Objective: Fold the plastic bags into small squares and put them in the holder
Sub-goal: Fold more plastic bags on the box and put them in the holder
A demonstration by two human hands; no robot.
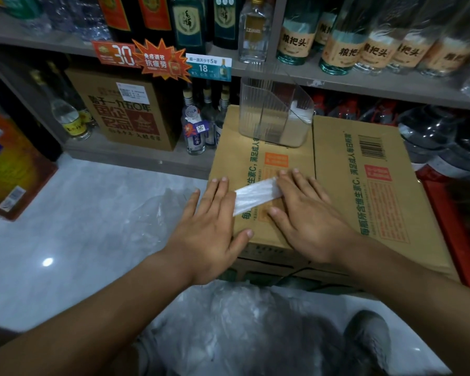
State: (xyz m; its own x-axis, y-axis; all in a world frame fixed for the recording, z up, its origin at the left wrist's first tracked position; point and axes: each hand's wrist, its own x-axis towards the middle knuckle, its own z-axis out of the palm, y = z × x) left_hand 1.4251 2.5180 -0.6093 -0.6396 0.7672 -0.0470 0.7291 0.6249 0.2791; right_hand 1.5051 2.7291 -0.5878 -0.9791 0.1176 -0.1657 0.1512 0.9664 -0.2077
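Mid-fold, seemingly: flattening plastic bag (256,194), folded to narrow strip, on cardboard carton (337,153). Pressing with left hand (212,215) at 9 o'clock end, right hand (308,213) at 3 o'clock end, fingers straight, gripping nothing. Next probably: folding end over end into square, for clear holder (258,118) at 12 o'clock.

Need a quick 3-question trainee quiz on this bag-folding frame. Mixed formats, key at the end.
1. True or false: the left hand and the right hand both lie flat with straight fingers, one at each end of the folded plastic bag.
2. Multiple choice: the clear holder stands on A) the floor, B) the cardboard box, C) the upper shelf.
3. Fill in: the folded plastic bag is a long strip, not yet a small ____.

Key: 1 true; 2 B; 3 square.
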